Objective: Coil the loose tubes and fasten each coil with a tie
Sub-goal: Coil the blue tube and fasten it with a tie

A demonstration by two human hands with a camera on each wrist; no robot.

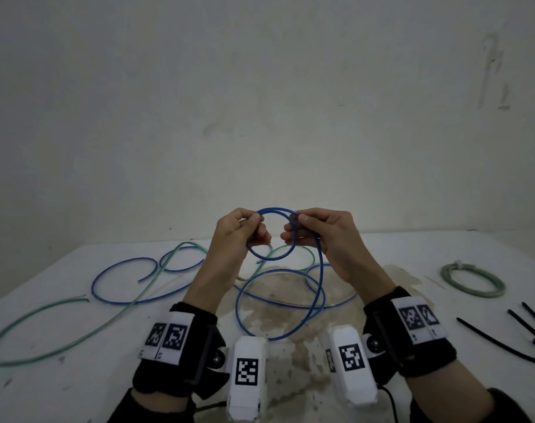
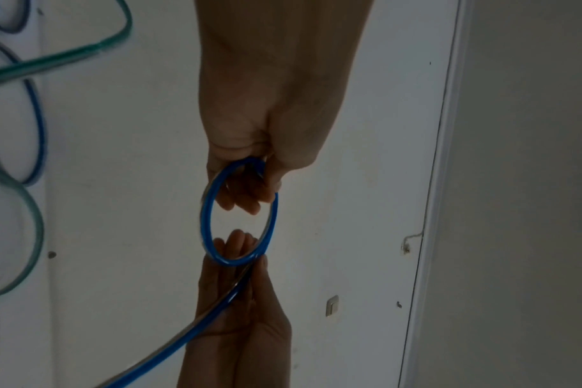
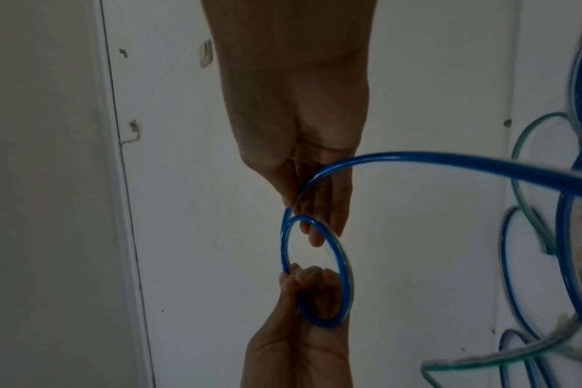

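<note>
Both hands hold a small loop of blue tube [image 1: 272,257] in the air above the white table [image 1: 77,377]. My left hand [image 1: 245,227] pinches the loop's left side between thumb and fingers. On the right side, my right hand [image 1: 309,228] pinches it where the strands cross. From there the blue tube hangs down [image 1: 320,270] into wide loose loops on the table [image 1: 248,300]. The left wrist view shows the blue ring [image 2: 206,210] between the left hand [image 2: 249,173] and right hand [image 2: 239,262]. In the right wrist view the ring [image 3: 344,262] sits between both hands too.
A loose green tube [image 1: 46,337] sprawls across the left of the table, tangled with more blue tube [image 1: 107,276]. A coiled, tied green tube [image 1: 472,279] lies at the right. Black ties [image 1: 504,343] lie near the right edge. A bare wall stands behind.
</note>
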